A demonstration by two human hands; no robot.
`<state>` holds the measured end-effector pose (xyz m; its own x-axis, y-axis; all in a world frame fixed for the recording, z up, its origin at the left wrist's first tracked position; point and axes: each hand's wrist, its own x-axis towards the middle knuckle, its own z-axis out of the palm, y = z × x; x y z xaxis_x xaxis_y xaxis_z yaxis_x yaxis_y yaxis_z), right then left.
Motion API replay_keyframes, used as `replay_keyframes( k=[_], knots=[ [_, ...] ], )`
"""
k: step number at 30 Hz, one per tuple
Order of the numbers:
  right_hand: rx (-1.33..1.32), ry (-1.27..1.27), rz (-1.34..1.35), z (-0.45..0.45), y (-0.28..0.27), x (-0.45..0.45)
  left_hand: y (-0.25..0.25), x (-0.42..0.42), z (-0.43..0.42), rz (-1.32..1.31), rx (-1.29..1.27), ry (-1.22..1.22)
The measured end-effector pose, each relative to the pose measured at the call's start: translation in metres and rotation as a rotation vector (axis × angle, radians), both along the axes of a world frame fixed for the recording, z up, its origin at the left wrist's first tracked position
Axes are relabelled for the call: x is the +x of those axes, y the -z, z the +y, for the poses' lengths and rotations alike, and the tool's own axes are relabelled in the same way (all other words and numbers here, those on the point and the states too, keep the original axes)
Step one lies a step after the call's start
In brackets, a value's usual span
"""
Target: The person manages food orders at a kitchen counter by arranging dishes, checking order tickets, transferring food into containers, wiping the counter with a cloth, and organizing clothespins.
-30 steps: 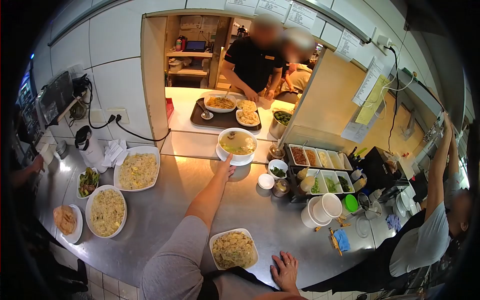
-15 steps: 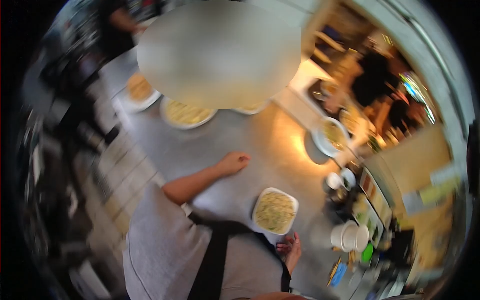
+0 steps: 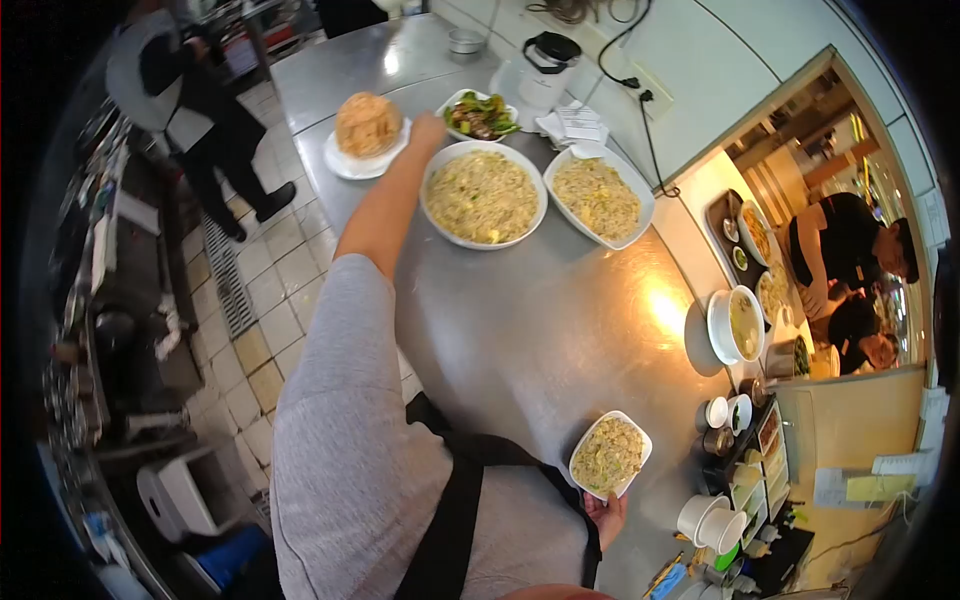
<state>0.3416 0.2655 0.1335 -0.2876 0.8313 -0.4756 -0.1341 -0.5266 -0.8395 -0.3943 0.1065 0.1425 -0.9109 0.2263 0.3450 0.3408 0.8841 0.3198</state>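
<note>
My left hand (image 3: 430, 130) reaches far across the steel table, beside the left edge of a white dish of green vegetables and meat (image 3: 481, 116). Its fingers are hidden, so whether it grips the dish I cannot tell. Below that hand lies a large white bowl of fried rice (image 3: 483, 195), with a second bowl of fried rice (image 3: 598, 200) to its right. A plate (image 3: 350, 168) bearing a round, golden, puffed item (image 3: 368, 125) sits at the left. Near my body, my right hand (image 3: 606, 516) holds the lower rim of a small bowl of fried rice (image 3: 609, 456).
A white soup bowl (image 3: 735, 326) stands by the serving window. Stacked white cups (image 3: 712, 522) and condiment containers (image 3: 757, 480) line the right side. A jug with a black lid (image 3: 548, 75) and paper slips (image 3: 576, 124) are at the back. One person (image 3: 185, 120) stands left; others are beyond the window.
My left hand has moved forward from the table's middle to the vegetable dish. My right hand, earlier just below the small bowl, now grips its rim. The view has shifted.
</note>
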Motion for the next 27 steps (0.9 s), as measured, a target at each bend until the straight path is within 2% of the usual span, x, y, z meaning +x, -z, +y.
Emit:
replay_keyframes(
  k=[1,2,4,6,8,9,11,14,16,18,20,21,24,27],
  knots=[
    [0.009,-0.01,0.004,0.0,0.003,-0.002,0.009,-0.032,-0.002,0.041,-0.376,0.17],
    [0.016,-0.007,0.009,0.001,0.01,0.0,0.02,-0.058,-0.002,0.007,-0.451,0.184],
    [-0.008,0.035,0.066,-0.005,0.011,0.003,0.026,-0.077,-0.005,-0.068,-0.4,0.128],
    [0.088,0.058,0.069,-0.011,0.014,-0.001,0.03,-0.098,0.001,-0.059,-0.427,0.19],
    [0.062,0.22,-0.03,-0.012,0.0,-0.014,0.031,-0.12,0.014,-0.01,-0.471,0.262],
    [0.096,0.223,0.051,-0.008,0.007,-0.007,0.027,-0.124,0.021,0.005,-0.444,0.269],
    [0.089,0.32,0.033,0.004,0.007,-0.001,0.024,-0.132,0.029,-0.051,-0.205,0.218],
    [0.092,0.316,0.115,0.019,0.001,0.016,0.013,-0.101,0.024,-0.312,0.749,0.115],
    [0.162,0.339,0.092,0.031,0.005,0.043,0.001,-0.081,0.007,-0.375,1.099,0.089],
    [0.296,0.41,-0.036,0.04,0.009,0.083,-0.014,-0.055,-0.006,-0.416,1.257,0.091],
    [0.421,0.53,-0.2,0.048,-0.019,0.121,-0.022,-0.033,-0.019,-0.449,1.324,0.128],
    [0.492,0.559,-0.286,0.059,-0.025,0.151,-0.02,-0.035,-0.027,-0.398,1.32,0.261],
    [0.653,0.657,-0.622,0.096,-0.049,0.241,-0.032,0.001,-0.047,-0.474,1.288,0.315],
    [0.763,0.701,-1.282,0.146,-0.065,0.329,-0.035,0.086,-0.056,-0.586,1.27,0.364]
  ],
)
